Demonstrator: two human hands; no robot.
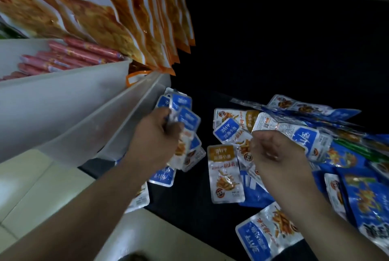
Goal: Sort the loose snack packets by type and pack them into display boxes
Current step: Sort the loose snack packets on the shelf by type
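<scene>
My left hand [154,137] grips a fanned bunch of blue-and-silver snack packets [185,117] just right of the white shelf edge. My right hand [275,151] hovers over the loose pile with its fingers curled; whether it pinches a packet edge is unclear. Beneath and around it lie several small silver packets, some with blue labels [226,131], some with gold labels [224,173]. Larger blue bags [366,195] are heaped at the right. Another blue-label packet [267,231] lies near the bottom.
White tiered display shelves [84,109] run along the left, with red sausage sticks [69,56] in the upper tray. Large orange-and-white snack bags [130,12] hang above. The surface under the packets is dark. Pale floor tiles [31,187] show at lower left.
</scene>
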